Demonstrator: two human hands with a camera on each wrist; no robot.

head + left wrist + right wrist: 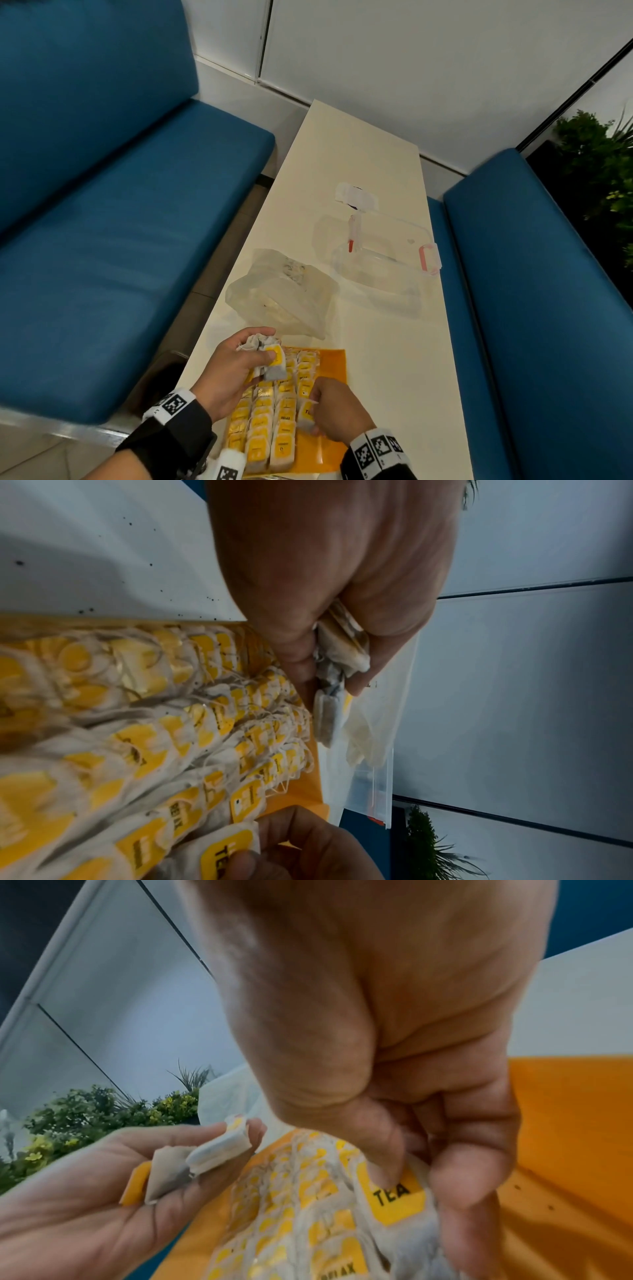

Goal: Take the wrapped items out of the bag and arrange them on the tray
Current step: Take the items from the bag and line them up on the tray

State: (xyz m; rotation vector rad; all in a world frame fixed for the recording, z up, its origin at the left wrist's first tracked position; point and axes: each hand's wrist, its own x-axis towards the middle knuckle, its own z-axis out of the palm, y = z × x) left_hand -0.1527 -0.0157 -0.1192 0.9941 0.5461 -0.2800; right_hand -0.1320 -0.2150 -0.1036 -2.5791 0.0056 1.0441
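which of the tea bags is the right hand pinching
The tea bag with the yellow tag reading TEA, at the tray's right edge of the rows; the right hand pinches only it.

Tray (pixel 334 373) — near edge cut off at 6 o'clock, its left part hidden under tea bags (pixel 274 425). Bag (pixel 287 294) contents blurred — count indeterminate. Left-wrist foreground tea bags smeared.

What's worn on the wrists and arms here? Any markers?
Both hands are bare: left hand, right hand. Each wrist carries a white band printed with black square fiducial markers: left wrist band, right wrist band. Black sleeves cover the forearms behind the bands. No gloves or rings visible.
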